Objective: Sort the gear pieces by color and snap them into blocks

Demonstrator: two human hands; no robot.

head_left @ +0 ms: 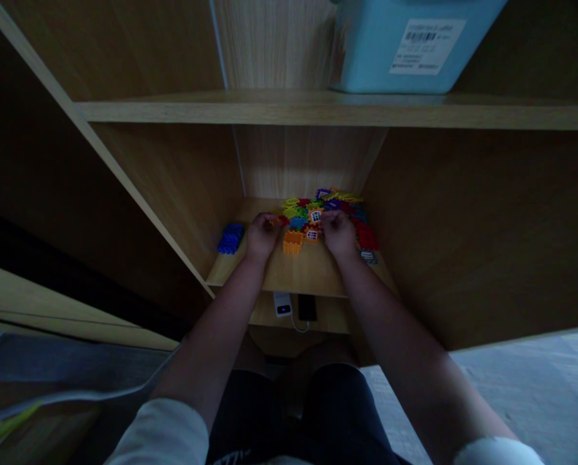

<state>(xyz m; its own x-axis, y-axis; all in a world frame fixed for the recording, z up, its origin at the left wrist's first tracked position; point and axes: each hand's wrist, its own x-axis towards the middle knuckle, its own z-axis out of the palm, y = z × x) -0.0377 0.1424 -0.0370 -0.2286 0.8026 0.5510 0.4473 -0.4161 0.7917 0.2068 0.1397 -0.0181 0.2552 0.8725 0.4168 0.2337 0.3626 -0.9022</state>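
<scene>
My left hand (262,234) is closed around an orange toy building piece (275,221), with a red piece (283,220) right at its fingertips. Opposite it, my right hand (338,231) has its fingers pinched at the edge of an orange window piece (316,216) with a white grid. Between the hands sits a stack of orange pieces (292,242); beside that lies a second window piece (312,234). A heap of mixed yellow, green, blue and red pieces (298,211) spreads behind. To the left stands a blue stack (231,238); red pieces (365,234) lie past my right hand.
The pieces lie on a wooden cabinet shelf (289,279) between side walls. Overhead, an upper shelf (279,112) carries a light-blue bin (376,51). On a lower ledge are a white power bank (282,303) and a dark phone (307,307), joined by a cable.
</scene>
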